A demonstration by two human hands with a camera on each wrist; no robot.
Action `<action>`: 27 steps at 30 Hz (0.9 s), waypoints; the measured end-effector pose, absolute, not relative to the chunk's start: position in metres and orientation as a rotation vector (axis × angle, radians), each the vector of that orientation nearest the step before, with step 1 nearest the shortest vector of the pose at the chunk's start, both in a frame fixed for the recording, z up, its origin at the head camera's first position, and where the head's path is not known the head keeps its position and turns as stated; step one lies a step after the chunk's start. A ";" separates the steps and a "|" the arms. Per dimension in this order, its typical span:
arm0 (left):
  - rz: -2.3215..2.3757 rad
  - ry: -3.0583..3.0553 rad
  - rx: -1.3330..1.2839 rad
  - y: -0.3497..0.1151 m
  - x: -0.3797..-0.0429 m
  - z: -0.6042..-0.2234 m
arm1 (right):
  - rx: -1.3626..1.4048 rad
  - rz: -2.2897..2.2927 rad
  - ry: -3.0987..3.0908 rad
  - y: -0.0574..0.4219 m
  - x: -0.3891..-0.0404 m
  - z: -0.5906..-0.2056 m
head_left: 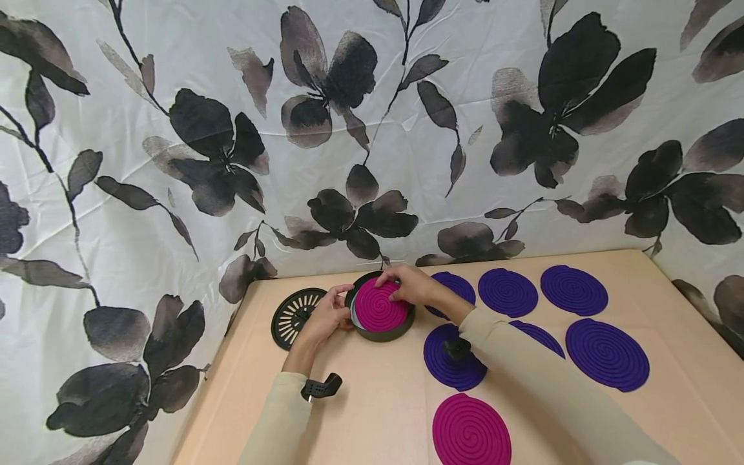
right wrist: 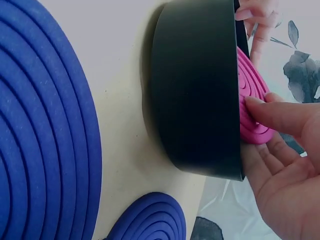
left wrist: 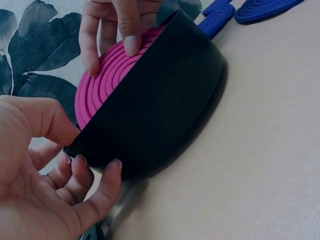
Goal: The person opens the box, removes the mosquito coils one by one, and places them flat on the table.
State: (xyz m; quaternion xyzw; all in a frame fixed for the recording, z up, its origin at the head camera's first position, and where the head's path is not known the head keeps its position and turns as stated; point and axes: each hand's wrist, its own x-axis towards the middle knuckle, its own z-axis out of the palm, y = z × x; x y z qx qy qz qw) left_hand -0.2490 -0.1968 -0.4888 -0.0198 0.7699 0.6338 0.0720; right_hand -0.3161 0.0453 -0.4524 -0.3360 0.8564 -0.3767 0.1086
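Observation:
A round black container (head_left: 383, 336) stands on the table, its side filling much of both wrist views. My left hand (head_left: 327, 318) holds its left rim, thumb at the top edge and fingers against the outer wall. Between the thumb and fingers of my right hand (right wrist: 290, 145) is a pink spiral coaster (head_left: 380, 311), pinched by its edge. The coaster sits tilted at the container's mouth, partly above the rim in the left wrist view. The container's inside is mostly hidden beneath it.
Left of the container lies a black slotted disc (head_left: 283, 320), partly behind my left hand. Several blue spiral coasters (head_left: 508, 292) are spread to the right, some under my right arm. Another pink coaster (head_left: 472, 431) lies near the front. A floral cloth (head_left: 372, 129) hangs behind the table.

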 end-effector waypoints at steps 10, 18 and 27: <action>1.897 2.270 -0.087 -0.195 -0.251 -0.485 | -1.070 -1.106 2.496 0.053 -0.322 -0.452; 1.891 2.239 -0.057 -0.189 -0.239 -0.460 | -1.088 -1.190 2.463 0.056 -0.324 -0.452; 1.909 2.336 -0.087 -0.193 -0.249 -0.489 | -1.000 -1.303 2.392 0.064 -0.320 -0.439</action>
